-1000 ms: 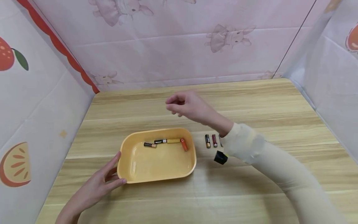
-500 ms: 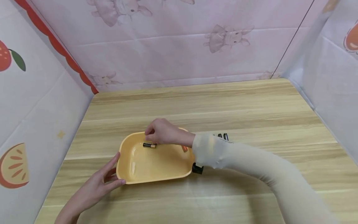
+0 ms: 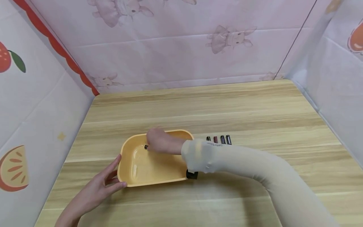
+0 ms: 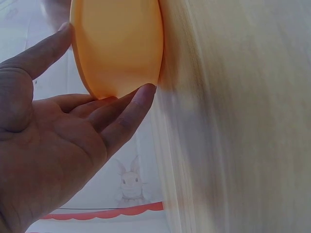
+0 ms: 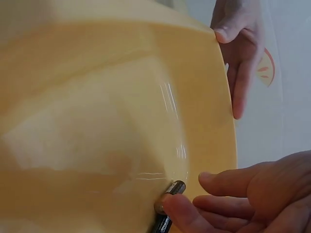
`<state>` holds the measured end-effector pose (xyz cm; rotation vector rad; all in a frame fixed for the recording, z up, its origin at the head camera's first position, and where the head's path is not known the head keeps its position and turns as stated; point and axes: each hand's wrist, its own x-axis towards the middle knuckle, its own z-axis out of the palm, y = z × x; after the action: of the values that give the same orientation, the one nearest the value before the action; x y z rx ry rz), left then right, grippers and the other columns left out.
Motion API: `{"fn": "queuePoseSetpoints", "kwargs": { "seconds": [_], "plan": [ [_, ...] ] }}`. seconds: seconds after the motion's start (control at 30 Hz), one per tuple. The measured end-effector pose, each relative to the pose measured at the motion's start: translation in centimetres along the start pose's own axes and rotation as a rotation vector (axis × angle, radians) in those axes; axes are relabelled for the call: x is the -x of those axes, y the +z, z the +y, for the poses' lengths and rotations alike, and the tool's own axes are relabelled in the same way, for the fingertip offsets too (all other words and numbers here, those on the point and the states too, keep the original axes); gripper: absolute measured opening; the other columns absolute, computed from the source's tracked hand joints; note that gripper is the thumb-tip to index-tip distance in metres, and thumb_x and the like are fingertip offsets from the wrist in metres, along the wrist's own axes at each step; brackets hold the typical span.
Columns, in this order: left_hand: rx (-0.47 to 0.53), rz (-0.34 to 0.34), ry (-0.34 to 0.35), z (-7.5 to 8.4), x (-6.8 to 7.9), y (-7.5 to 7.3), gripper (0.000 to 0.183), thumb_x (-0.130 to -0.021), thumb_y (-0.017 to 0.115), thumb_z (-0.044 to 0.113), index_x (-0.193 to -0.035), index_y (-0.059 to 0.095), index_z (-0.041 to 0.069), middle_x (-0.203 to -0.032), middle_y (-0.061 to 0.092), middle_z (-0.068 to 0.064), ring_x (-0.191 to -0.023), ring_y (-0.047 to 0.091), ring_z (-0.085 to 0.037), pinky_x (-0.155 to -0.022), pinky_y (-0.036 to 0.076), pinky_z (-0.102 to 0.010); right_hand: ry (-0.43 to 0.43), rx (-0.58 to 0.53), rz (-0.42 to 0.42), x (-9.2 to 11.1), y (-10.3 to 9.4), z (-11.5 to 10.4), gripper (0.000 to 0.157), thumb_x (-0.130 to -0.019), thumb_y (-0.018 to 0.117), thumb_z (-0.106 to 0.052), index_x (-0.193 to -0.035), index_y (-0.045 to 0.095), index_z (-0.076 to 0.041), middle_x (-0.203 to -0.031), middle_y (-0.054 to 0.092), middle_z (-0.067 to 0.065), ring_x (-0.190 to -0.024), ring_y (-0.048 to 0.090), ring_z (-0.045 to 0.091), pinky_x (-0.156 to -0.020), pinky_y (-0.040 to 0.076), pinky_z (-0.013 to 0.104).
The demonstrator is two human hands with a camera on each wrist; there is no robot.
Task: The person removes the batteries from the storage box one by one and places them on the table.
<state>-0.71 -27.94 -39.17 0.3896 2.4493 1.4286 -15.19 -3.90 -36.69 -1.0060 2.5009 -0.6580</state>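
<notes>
My left hand [image 3: 95,194] grips the left end of a yellow plastic basin [image 3: 158,182], thumb at the near rim and fingers along the outer wall. In the left wrist view the fingers [image 4: 124,121] press against its outside. My right hand [image 3: 160,140] is down inside the basin near its far wall. Beside it in the right wrist view lies a black and copper battery [image 5: 170,193], with a fingertip over or touching its near end. The thumb and fingers are spread apart there. A second dark battery [image 5: 162,224] shows below, partly cut off. The right hand and forearm hide the other batteries in the basin.
On the wood-grain table [image 3: 241,110], several batteries [image 3: 222,139] stand in a row right of the basin, partly behind the right sleeve [image 3: 227,157]. A black camera mount [image 3: 192,174] hangs under the right wrist by the basin's rim. Printed cloth walls enclose the table.
My right hand has come down and left from above the table behind the basin into the basin, among the batteries. The left hand and basin have stayed nearly still.
</notes>
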Motion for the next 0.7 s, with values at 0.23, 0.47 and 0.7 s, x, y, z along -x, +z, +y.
{"fn": "queuePoseSetpoints", "kwargs": {
  "seconds": [0.23,0.47,0.7],
  "plan": [
    [0.008,-0.003,0.037,-0.2,-0.1,0.1,0.089,-0.096,0.074,0.005,-0.162,0.016,-0.004,-0.161,0.021,-0.037,-0.115,0.061,-0.001,-0.088,0.056,-0.018,0.019,0.032,-0.034,-0.2,0.7,-0.4,0.04,-0.094,0.06,0.004,-0.065,0.038,-0.013,-0.065,0.033,-0.003,-0.054,0.031,0.008,-0.047,0.03,0.019],
    [0.035,-0.011,0.038,-0.3,0.0,0.1,0.089,-0.096,0.073,0.005,-0.163,0.014,-0.004,-0.159,0.022,-0.04,-0.116,0.062,-0.005,-0.088,0.057,-0.02,0.073,0.049,-0.086,-0.3,1.6,-0.7,0.036,-0.105,0.055,-0.007,-0.07,0.047,-0.012,-0.06,0.034,-0.003,-0.049,0.031,0.008,-0.042,0.027,0.02],
    [0.037,-0.014,0.036,-0.2,0.0,0.0,0.089,-0.096,0.073,0.005,-0.163,0.015,-0.003,-0.157,0.027,-0.041,-0.114,0.064,-0.007,-0.087,0.058,-0.022,0.092,0.122,-0.095,-0.4,1.8,-1.0,0.031,-0.104,0.05,-0.002,-0.074,0.05,-0.013,-0.065,0.041,-0.003,-0.051,0.036,0.008,-0.042,0.031,0.019]
  ]
}}
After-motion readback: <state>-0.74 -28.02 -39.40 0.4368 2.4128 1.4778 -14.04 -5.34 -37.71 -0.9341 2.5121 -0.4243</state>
